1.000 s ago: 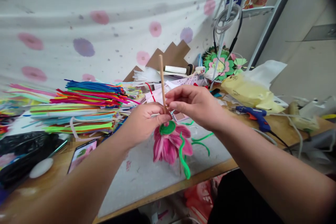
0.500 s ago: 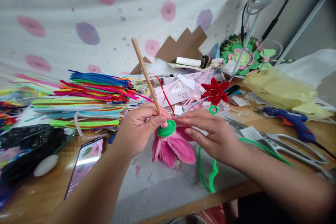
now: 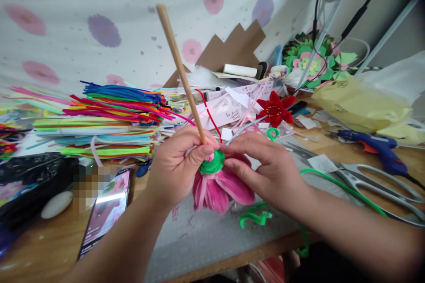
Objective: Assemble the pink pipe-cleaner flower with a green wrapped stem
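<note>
My left hand [image 3: 172,163] is closed round a pink pipe-cleaner flower [image 3: 219,188] at the base of its wooden stick [image 3: 179,68], which slants up and to the left. The flower hangs petals-down. A coil of green pipe cleaner [image 3: 212,164] sits round the stick on top of the petals. My right hand [image 3: 265,170] pinches this coil from the right, fingers pressed against it. The loose green pipe cleaner end [image 3: 254,217] curls on the grey mat [image 3: 206,234] below my right hand.
A stack of coloured pipe cleaners [image 3: 109,119] lies at the left. A phone [image 3: 104,212] lies by the mat. A red flower [image 3: 275,108], scissors [image 3: 365,181], a blue glue gun [image 3: 375,148] and a yellow bag [image 3: 358,106] are at the right.
The stick has tilted further left and risen toward the camera. My right hand has moved from the stick down to the green coil and pinches it. The green loose end has shifted.
</note>
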{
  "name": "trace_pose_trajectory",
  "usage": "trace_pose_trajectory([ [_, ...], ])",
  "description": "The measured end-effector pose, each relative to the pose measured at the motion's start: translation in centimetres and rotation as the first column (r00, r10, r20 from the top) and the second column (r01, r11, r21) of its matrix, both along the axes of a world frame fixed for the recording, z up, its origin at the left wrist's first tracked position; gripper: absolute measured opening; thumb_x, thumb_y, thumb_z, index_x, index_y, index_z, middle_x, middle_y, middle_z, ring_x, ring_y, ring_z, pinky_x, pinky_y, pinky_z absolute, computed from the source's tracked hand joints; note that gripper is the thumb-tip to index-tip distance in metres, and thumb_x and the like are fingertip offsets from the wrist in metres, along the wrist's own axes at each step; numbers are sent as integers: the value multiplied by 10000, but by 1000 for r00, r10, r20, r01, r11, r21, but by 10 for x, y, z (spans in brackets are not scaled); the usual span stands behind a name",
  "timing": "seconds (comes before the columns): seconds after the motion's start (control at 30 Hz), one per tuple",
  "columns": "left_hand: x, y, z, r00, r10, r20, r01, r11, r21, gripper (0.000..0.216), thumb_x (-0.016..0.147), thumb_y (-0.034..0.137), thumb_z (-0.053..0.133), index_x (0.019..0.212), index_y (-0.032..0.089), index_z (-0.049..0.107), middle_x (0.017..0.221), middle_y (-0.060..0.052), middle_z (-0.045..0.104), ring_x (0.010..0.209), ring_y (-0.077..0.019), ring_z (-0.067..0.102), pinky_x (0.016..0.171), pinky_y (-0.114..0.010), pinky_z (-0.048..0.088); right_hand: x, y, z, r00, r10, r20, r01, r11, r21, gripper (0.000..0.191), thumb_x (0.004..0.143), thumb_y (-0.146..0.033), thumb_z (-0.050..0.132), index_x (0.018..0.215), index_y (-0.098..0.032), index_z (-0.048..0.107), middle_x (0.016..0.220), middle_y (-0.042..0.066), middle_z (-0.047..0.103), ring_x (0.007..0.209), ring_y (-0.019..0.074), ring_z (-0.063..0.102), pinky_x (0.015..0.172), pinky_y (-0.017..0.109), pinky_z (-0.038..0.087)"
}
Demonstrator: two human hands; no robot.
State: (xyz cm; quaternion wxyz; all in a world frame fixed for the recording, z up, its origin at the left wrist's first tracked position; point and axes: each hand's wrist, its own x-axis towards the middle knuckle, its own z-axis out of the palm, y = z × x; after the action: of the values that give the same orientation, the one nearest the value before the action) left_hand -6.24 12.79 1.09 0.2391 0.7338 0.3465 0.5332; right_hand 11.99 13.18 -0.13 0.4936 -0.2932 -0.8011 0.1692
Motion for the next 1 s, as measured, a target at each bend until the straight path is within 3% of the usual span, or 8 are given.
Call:
trace_pose_trajectory([
  [0.2,3,-4,0,999,41,-17,-40,996,86,141,873,231,533,810,237,660,845,-38,594,837,-183,573,766,-353,444,-7,-6,3,997,-25,-79,17,994,-109,56,765,-111,644,772,-115,699,770,62,661,746,126,604,688,252,485],
  [0.43,4,-7,0,996,92,-12,-90,987,134,133,876,252,529,800,224,635,826,-33,595,785,-164,568,707,-321,448,-15,-11,4,994,-54,-94,45,994,-96,65,751,-98,648,747,-107,712,746,56,646,729,112,591,667,227,466],
  [0.7,4,-6,-4,996,51,69,-54,997,48,106,868,234,546,795,227,624,823,-29,592,789,-167,578,714,-331,449,-19,-12,2,989,-117,-92,112,992,-57,44,762,-141,664,725,-131,687,744,39,646,733,117,583,678,238,456],
  [0.87,5,-6,-5,992,89,88,-91,996,24,117,859,238,562,761,225,625,809,-20,596,789,-163,578,701,-318,448,-16,-15,7,997,-57,-43,52,993,-109,73,785,-158,631,787,-125,697,786,54,637,780,139,583,702,266,460],
  [1.0,7,-6,-5,989,96,112,-96,995,-11,105,849,247,581,760,226,633,810,-13,591,799,-155,577,687,-302,446,-16,-14,8,998,-67,-14,66,992,-105,150,725,-238,714,803,-111,697,802,69,647,784,162,580,713,293,457],
])
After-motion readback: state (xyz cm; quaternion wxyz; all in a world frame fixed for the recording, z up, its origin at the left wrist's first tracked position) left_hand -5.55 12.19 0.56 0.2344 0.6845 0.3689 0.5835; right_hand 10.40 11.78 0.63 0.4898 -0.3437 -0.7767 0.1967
